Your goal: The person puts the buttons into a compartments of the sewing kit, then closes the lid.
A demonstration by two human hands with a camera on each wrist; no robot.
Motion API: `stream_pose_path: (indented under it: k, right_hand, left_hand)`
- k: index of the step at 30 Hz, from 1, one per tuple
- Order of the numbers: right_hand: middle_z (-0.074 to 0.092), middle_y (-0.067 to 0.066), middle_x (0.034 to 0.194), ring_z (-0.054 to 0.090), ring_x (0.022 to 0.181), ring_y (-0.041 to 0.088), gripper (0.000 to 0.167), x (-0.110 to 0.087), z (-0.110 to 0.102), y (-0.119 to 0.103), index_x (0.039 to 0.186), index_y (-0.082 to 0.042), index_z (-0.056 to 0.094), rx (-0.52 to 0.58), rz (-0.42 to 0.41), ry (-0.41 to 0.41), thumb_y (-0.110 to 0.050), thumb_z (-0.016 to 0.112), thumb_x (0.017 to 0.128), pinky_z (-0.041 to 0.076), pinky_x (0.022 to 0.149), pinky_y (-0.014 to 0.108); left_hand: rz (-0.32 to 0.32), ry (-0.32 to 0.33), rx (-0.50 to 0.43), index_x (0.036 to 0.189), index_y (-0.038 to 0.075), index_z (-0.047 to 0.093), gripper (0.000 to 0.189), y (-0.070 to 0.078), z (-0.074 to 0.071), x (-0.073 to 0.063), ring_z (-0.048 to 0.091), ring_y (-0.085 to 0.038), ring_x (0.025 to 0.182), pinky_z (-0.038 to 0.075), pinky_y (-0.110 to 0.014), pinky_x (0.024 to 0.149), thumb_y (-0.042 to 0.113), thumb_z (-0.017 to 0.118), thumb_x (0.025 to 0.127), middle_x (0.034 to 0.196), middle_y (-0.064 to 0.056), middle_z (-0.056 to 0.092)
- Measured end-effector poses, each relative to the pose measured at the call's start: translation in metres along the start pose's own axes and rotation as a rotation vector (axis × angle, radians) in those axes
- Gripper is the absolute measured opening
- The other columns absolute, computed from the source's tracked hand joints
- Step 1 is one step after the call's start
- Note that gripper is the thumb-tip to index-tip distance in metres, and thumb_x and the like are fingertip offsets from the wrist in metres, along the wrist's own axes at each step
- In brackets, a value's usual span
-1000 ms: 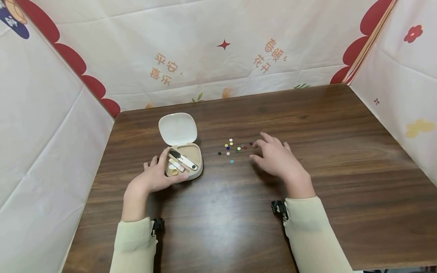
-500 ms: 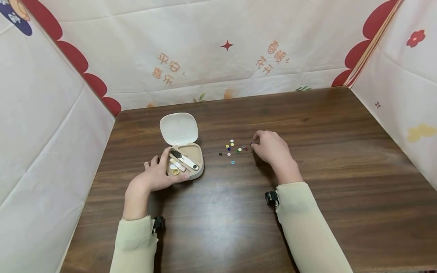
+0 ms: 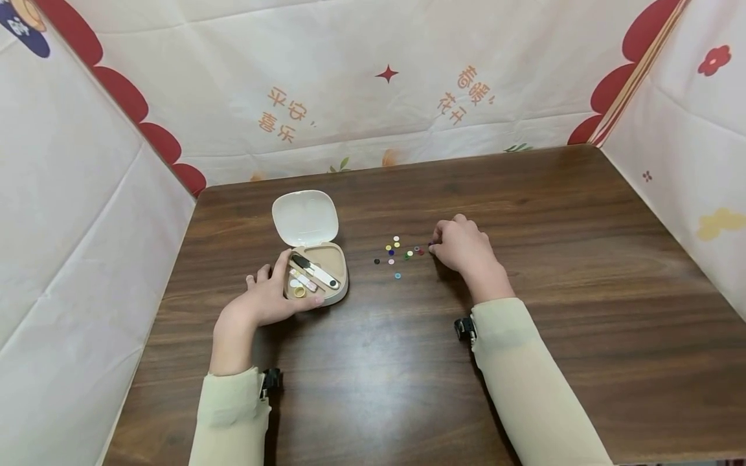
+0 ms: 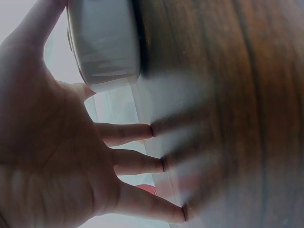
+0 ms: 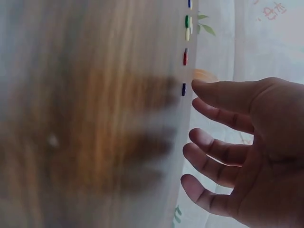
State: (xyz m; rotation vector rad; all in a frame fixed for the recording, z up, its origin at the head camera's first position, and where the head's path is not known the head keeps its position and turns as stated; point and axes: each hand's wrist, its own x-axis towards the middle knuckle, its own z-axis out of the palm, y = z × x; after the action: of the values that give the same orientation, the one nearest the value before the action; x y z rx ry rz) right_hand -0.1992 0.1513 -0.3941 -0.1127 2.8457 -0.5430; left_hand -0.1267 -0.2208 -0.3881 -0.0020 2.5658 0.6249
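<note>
- From my end the main change is the right hand (image 3: pixel 464 246): a second ago its fingers were spread, and now they are drawn in, with the thumb tip just beside the dark button (image 5: pixel 184 89)
- I read its grip as empty: the right wrist view shows curved fingers around nothing, and I cannot tell whether the thumb touches that button
- That button lies on the table (image 3: pixel 361 375) at the right end of the loose buttons (image 3: pixel 392 252), which I see in the same scatter as before
- My left hand (image 3: pixel 259 304) has stayed put, holding the box (image 3: pixel 339 298) between thumb and index finger, its other fingertips down on the table
- The box sits left of the buttons with its lid (image 3: pixel 305 219) raised, a black-and-white tool (image 3: pixel 316 272) inside
- For the work, I judge this as the approach to one button, reached but not yet picked up
</note>
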Motion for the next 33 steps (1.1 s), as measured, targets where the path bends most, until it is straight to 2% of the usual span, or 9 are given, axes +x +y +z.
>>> stream_pose_path:
  k: [3, 6, 11, 15, 18, 21, 28, 31, 33]
  right_hand:
    - [0.051, 0.018, 0.123, 0.049, 0.115, 0.042, 0.015, 0.003, -0.001, 0.0, 0.107, -0.011, 0.065, -0.014, 0.004, -0.01, -0.026, 0.065, 0.106, 0.043, 0.097, 0.064]
    - [0.048, 0.019, 0.129, 0.044, 0.121, 0.044, 0.015, 0.006, -0.001, -0.002, 0.103, -0.013, 0.064, -0.02, 0.018, -0.026, -0.027, 0.065, 0.106, 0.038, 0.102, 0.068]
    - [0.04, 0.024, 0.149, 0.036, 0.138, 0.052, 0.018, 0.009, -0.003, -0.005, 0.095, -0.013, 0.062, -0.034, 0.036, -0.058, -0.027, 0.065, 0.106, 0.022, 0.117, 0.081]
    - [0.035, 0.026, 0.162, 0.03, 0.15, 0.056, 0.02, 0.011, -0.004, -0.006, 0.092, -0.012, 0.061, -0.04, 0.04, -0.078, -0.027, 0.065, 0.106, 0.008, 0.119, 0.087]
    - [0.031, 0.027, 0.168, 0.024, 0.156, 0.055, 0.021, 0.013, -0.006, -0.007, 0.09, -0.012, 0.062, -0.038, 0.036, -0.084, -0.025, 0.065, 0.106, 0.005, 0.119, 0.087]
    - [0.026, 0.026, 0.172, 0.018, 0.16, 0.054, 0.021, 0.016, -0.007, -0.007, 0.086, -0.011, 0.062, -0.03, 0.026, -0.094, -0.021, 0.062, 0.105, 0.004, 0.119, 0.088]
    - [0.023, 0.025, 0.175, 0.012, 0.163, 0.052, 0.035, 0.02, -0.008, -0.006, 0.077, -0.009, 0.058, -0.031, -0.006, -0.141, -0.013, 0.041, 0.107, 0.003, 0.118, 0.089]
    - [0.021, 0.024, 0.176, 0.007, 0.164, 0.051, 0.033, 0.018, -0.008, -0.007, 0.085, -0.008, 0.065, -0.039, -0.015, -0.13, -0.014, 0.042, 0.107, 0.001, 0.117, 0.089]
    - [0.021, 0.024, 0.176, 0.004, 0.165, 0.052, 0.026, 0.015, -0.009, -0.009, 0.087, -0.01, 0.068, -0.028, -0.028, -0.083, -0.013, 0.048, 0.104, -0.001, 0.116, 0.09]
  left_hand:
    - [-0.001, -0.014, 0.004, 0.17, 0.029, -0.014, 0.131, 0.0, -0.001, 0.0, -0.005, -0.074, 0.153, 0.019, -0.086, 0.118, 0.088, 0.063, 0.083, 0.17, -0.044, 0.0]
    - [-0.004, -0.006, -0.002, 0.17, 0.032, -0.014, 0.132, -0.003, 0.001, 0.003, -0.004, -0.074, 0.153, 0.019, -0.087, 0.116, 0.091, 0.063, 0.08, 0.17, -0.043, 0.0]
    - [-0.01, 0.012, -0.018, 0.17, 0.037, -0.011, 0.136, -0.006, 0.004, 0.007, -0.002, -0.073, 0.154, 0.019, -0.088, 0.115, 0.097, 0.063, 0.073, 0.171, -0.042, 0.003]
    - [-0.012, -0.003, -0.018, 0.17, 0.036, -0.014, 0.135, -0.003, 0.002, 0.002, -0.005, -0.072, 0.154, 0.018, -0.088, 0.116, 0.095, 0.063, 0.076, 0.171, -0.042, -0.001]
    - [-0.009, -0.006, -0.012, 0.17, 0.034, -0.015, 0.134, -0.002, 0.001, 0.0, -0.005, -0.074, 0.153, 0.018, -0.088, 0.115, 0.094, 0.062, 0.077, 0.17, -0.044, -0.001]
    - [-0.012, 0.009, -0.015, 0.17, 0.036, -0.012, 0.135, -0.003, 0.002, 0.001, -0.002, -0.074, 0.153, 0.02, -0.088, 0.115, 0.096, 0.062, 0.075, 0.171, -0.043, 0.003]
    - [-0.004, -0.009, -0.012, 0.17, 0.03, -0.014, 0.128, 0.001, 0.0, 0.0, -0.004, -0.074, 0.153, 0.019, -0.087, 0.116, 0.086, 0.063, 0.084, 0.171, -0.043, -0.001]
    - [-0.01, -0.006, -0.012, 0.171, 0.03, -0.013, 0.127, 0.0, 0.002, 0.001, -0.003, -0.073, 0.154, 0.019, -0.087, 0.116, 0.084, 0.064, 0.085, 0.172, -0.042, 0.0]
    - [-0.009, -0.004, -0.014, 0.171, 0.03, -0.012, 0.127, 0.0, 0.002, 0.001, -0.003, -0.073, 0.154, 0.02, -0.088, 0.115, 0.084, 0.064, 0.085, 0.172, -0.042, 0.0]
